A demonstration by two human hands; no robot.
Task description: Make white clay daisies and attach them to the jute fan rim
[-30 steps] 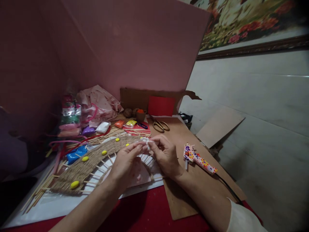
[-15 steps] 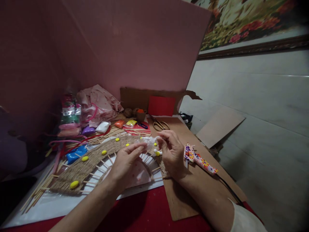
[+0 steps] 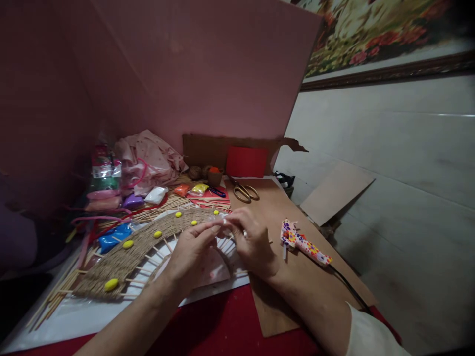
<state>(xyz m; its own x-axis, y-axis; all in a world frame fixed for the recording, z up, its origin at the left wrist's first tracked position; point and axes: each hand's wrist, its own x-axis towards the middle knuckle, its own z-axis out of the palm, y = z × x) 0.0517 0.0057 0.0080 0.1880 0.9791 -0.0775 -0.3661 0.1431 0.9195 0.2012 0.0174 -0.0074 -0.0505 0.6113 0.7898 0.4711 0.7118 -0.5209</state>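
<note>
My left hand [image 3: 196, 249] and my right hand [image 3: 254, 242] meet above the woven fan. Both are closed, their fingertips pinched together around a small bit of white clay [image 3: 224, 222], mostly hidden by the fingers. Clear crinkled plastic [image 3: 217, 216] shows just behind the fingertips. Beneath lies the fan-shaped twine weaving [image 3: 143, 244] on thin wooden sticks, dotted with several yellow oval pieces [image 3: 128, 244]. Its lower middle carries a pale pink fabric piece [image 3: 213, 271], partly covered by my left hand. My right hand and wrist block the fan's right end.
Gold-handled scissors [image 3: 245, 193] lie on the brown board [image 3: 297, 282], with a flower-patterned glue gun [image 3: 304, 245] and its cord at right. Packets of coloured clay, including a white packet [image 3: 156, 195] and a blue packet [image 3: 115, 237], sit at back left near wooden sticks [image 3: 52, 304].
My hands have come closer together, the right one moving left. The white crinkled material stretched between them before is now mostly hidden in the fingers.
</note>
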